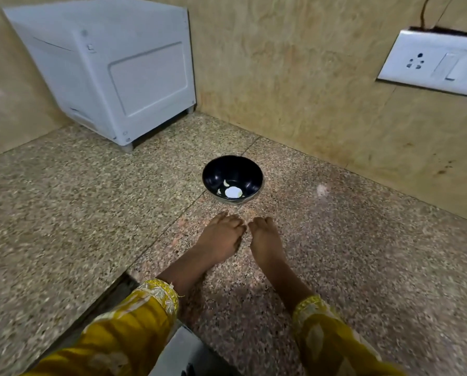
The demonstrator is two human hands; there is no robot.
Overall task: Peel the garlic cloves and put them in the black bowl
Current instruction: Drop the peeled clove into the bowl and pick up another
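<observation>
- The left hand [221,234] and right hand [264,240] rest side by side on the speckled granite bench [362,267], fingers curled together near the fingertips; whether they pinch a clove cannot be told.
- The black bowl [213,172] sits just beyond them, holding a few pale peeled garlic cloves [226,183].
- Best to keep the hands close to the bowl, so each peeled clove drops straight in.

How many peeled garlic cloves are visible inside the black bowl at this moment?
2 visible in the black bowl: one garlic clove above the bright glare spot, a smaller garlic clove to its left. The glare may hide more.
</observation>
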